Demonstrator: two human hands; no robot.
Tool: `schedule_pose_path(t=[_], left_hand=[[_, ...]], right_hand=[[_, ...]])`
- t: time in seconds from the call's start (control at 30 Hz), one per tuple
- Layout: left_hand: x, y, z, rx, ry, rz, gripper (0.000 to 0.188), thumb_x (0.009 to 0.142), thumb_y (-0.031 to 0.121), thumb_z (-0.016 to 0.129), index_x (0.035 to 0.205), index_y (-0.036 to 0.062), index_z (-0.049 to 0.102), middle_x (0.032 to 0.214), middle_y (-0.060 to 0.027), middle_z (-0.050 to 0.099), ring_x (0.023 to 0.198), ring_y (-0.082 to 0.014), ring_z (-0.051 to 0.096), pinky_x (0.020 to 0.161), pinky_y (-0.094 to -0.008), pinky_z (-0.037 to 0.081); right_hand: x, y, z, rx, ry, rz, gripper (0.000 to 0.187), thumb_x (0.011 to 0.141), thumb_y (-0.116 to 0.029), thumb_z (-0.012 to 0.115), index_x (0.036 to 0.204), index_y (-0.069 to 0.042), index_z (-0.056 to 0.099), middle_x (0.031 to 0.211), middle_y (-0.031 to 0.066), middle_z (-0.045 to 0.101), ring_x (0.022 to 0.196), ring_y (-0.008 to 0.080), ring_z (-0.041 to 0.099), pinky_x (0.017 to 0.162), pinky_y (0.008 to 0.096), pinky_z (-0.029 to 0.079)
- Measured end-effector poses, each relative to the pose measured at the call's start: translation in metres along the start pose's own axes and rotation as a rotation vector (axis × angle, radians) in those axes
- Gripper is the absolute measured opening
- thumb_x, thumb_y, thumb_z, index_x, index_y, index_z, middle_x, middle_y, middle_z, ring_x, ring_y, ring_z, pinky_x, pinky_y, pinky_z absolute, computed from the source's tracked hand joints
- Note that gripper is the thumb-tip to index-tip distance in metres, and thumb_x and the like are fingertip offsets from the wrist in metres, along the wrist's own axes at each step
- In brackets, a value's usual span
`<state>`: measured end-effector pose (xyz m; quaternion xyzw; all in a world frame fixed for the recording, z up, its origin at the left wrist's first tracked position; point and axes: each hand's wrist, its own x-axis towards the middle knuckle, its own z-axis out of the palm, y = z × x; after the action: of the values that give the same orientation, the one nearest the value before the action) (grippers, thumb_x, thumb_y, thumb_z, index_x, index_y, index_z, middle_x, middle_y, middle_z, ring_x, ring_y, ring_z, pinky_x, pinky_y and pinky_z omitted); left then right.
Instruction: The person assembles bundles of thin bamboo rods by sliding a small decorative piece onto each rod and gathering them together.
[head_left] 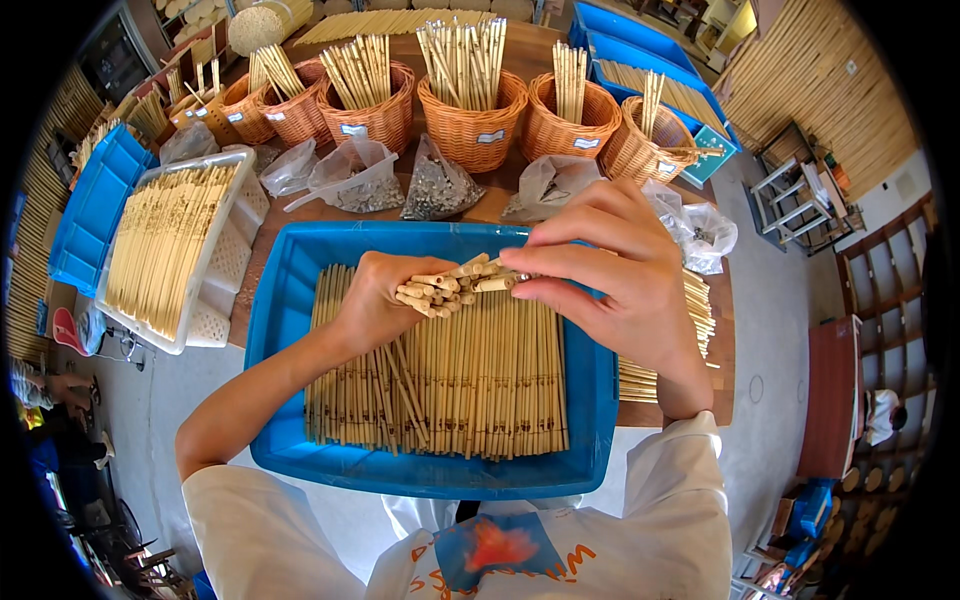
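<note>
1. A person's left hand (378, 288) wraps firmly around a bundle of bamboo sticks (440, 292), held above a blue tray (430, 478) on a wooden bench (722, 385).

2. The bundle shows its cut ends: pale straw-yellow, round and slender, several with small dark hollows at the centre. The ends sit unevenly, some jutting past their neighbours, and the sticks point in slightly different directions.

3. The right hand (625, 265) meets the bundle from the other side, thumb and forefinger close together at the end of one stick. A small silvery piece (521, 278) glints between them; whether the fingertips are pressed tight on it, one cannot tell.

4. Below the hands, a dense layer of sticks (480, 390) fills most of the tray, laid side by side and running away from the person. They are tan and straight, with dark brown joint marks forming a band toward the near end; a few lie askew on top at the left.

5. Across the bench, wicker baskets (472, 125) hold more sticks upright, with clear plastic bags (440, 185) of small pieces in front. A white crate (228, 262) of sticks stands to the left.
</note>
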<state>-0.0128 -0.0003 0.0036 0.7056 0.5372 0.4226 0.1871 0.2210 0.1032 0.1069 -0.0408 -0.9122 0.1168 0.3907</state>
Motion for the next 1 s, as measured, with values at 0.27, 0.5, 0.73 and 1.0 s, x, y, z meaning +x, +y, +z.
schedule_pose_path(t=[0.27, 0.5, 0.73, 1.0], left_hand=[[-0.002, 0.001, -0.001, 0.014, -0.022, 0.003, 0.035, 0.075, 0.002, 0.081, 0.110, 0.0007, 0.075, 0.095, -0.0158, 0.077, 0.085, -0.0275, 0.077, 0.074, -0.0301, 0.059], [-0.006, -0.004, -0.004, 0.025, -0.025, 0.062, 0.032, 0.074, 0.004, 0.084, 0.105, 0.0008, 0.076, 0.094, -0.0133, 0.078, 0.083, -0.0244, 0.077, 0.074, -0.0301, 0.059], [-0.008, -0.008, -0.005, -0.045, -0.089, 0.006, 0.038, 0.070, 0.005, 0.086, 0.107, 0.0009, 0.076, 0.096, -0.0118, 0.078, 0.085, -0.0231, 0.077, 0.076, -0.0284, 0.059], [-0.005, -0.001, -0.007, -0.082, -0.117, -0.009, 0.034, 0.070, 0.005, 0.086, 0.103, 0.0027, 0.076, 0.093, -0.0092, 0.078, 0.083, -0.0197, 0.077, 0.076, -0.0280, 0.059]], right_hand=[[-0.004, 0.001, -0.009, 0.067, -0.017, 0.016, 0.029, 0.065, -0.008, 0.089, 0.091, -0.009, 0.076, 0.088, 0.0036, 0.072, 0.081, 0.0227, 0.064, 0.073, 0.0339, 0.047], [-0.013, 0.007, -0.016, 0.113, 0.117, 0.076, 0.027, 0.066, -0.003, 0.088, 0.090, -0.007, 0.077, 0.088, 0.0049, 0.072, 0.081, 0.0209, 0.065, 0.072, 0.0327, 0.048], [-0.022, 0.003, -0.001, 0.165, 0.042, 0.096, 0.025, 0.068, -0.004, 0.088, 0.090, -0.010, 0.076, 0.092, 0.0022, 0.071, 0.081, 0.0225, 0.063, 0.072, 0.0345, 0.047], [-0.025, -0.006, 0.006, 0.060, 0.045, 0.078, 0.024, 0.070, -0.008, 0.087, 0.090, -0.011, 0.075, 0.093, 0.0004, 0.069, 0.082, 0.0220, 0.061, 0.073, 0.0362, 0.045]])
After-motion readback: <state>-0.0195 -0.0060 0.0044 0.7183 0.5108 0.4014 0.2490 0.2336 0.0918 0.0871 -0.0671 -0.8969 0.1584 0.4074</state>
